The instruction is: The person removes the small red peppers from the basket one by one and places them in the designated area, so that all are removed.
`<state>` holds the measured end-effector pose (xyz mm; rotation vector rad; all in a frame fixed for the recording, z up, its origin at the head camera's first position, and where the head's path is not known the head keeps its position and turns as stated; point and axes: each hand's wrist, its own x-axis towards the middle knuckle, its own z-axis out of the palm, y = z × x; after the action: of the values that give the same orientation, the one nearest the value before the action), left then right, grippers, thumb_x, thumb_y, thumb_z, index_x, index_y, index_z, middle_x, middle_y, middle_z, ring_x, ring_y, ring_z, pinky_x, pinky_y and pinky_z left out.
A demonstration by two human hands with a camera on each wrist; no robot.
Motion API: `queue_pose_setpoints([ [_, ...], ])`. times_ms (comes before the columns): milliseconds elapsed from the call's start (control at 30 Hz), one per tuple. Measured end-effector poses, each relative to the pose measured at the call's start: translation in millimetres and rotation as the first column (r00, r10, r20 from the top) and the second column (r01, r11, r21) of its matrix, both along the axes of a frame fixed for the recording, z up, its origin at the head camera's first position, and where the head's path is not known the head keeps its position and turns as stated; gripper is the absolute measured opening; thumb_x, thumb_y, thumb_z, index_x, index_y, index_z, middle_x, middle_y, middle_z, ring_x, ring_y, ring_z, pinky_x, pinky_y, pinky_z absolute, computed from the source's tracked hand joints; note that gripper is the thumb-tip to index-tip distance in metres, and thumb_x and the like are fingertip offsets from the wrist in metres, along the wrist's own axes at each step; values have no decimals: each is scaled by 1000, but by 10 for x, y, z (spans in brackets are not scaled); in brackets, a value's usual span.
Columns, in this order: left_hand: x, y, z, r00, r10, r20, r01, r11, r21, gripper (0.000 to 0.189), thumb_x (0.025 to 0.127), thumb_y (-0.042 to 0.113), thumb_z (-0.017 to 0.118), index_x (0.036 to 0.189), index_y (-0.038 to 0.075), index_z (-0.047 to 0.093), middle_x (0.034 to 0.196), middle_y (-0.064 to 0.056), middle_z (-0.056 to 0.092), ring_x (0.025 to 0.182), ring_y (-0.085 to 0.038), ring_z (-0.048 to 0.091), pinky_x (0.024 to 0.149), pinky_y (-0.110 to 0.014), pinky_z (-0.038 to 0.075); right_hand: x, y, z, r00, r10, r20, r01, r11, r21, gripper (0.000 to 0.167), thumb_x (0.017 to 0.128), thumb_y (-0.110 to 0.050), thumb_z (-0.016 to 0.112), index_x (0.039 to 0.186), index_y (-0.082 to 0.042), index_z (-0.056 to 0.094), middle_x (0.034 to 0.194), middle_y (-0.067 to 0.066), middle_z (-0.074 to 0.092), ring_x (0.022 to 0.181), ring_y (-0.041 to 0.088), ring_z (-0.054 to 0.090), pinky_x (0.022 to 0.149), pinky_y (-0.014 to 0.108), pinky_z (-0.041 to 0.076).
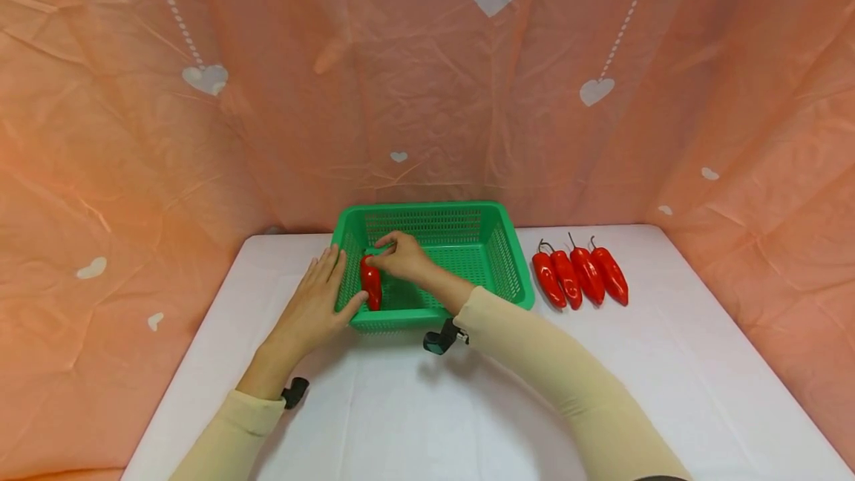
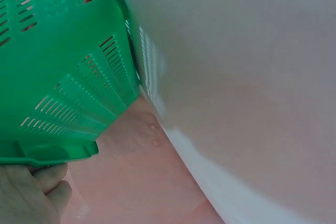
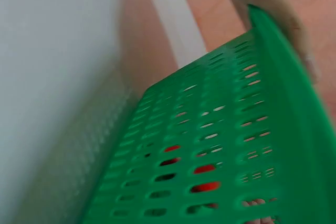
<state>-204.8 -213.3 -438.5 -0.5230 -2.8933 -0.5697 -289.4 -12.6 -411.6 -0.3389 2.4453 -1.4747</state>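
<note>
A green slotted plastic basket (image 1: 427, 313) stands toward the back of the table. Inside, along its left wall, lies a long red chili pepper (image 1: 371, 289) with its stem end toward the back. My right hand (image 1: 404, 258) reaches over the near rim and pinches that pepper near the stem end with thumb and index finger. My left hand (image 1: 319, 310) rests at the basket's left near corner, its fingers stretched along the left rim and its thumb on the near rim. In the right wrist view, bits of red show through the basket wall (image 3: 231, 129).
Several red chili peppers (image 1: 580, 277) with stems lie side by side to the right of the basket. A white cloth (image 1: 401, 407) covers the table. Peach curtains (image 1: 427, 95) with pale hearts hang behind it and at both sides.
</note>
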Motion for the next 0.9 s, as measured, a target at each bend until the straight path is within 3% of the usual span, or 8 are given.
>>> queue_pose_setpoints([
  [167,0,-1,0,1000,-3,-12,3,1000,5,92,109,54,54,165,-11,22,176,-28,13,164,-45,10,134,-58,8,-12,-38,-47,1000,-25,10,24,999,44,44,99,-25,81,135,-3,66,112,14,72,92,26,71,77,38,59],
  [467,18,9,8,1000,-3,-29,3,1000,11,89,110,51,54,165,-11,24,176,-29,15,163,-47,13,134,-59,11,-3,-83,-143,999,-48,24,45,993,111,47,96,-29,84,131,-2,68,108,14,74,87,23,70,73,34,58],
  [733,12,-6,1,1000,-8,-28,8,1000,0,89,110,51,55,165,-11,24,175,-29,15,164,-46,13,134,-58,10,24,-76,-166,998,-19,66,8,987,159,53,96,-29,85,132,2,62,124,21,68,91,30,75,86,41,61],
  [900,6,-9,5,1000,-11,-16,11,1000,3,91,110,54,53,165,-11,22,176,-28,13,164,-46,12,134,-57,8,23,-71,-162,990,4,143,-31,982,185,62,95,-30,85,139,4,58,108,18,74,90,28,77,96,44,60],
])
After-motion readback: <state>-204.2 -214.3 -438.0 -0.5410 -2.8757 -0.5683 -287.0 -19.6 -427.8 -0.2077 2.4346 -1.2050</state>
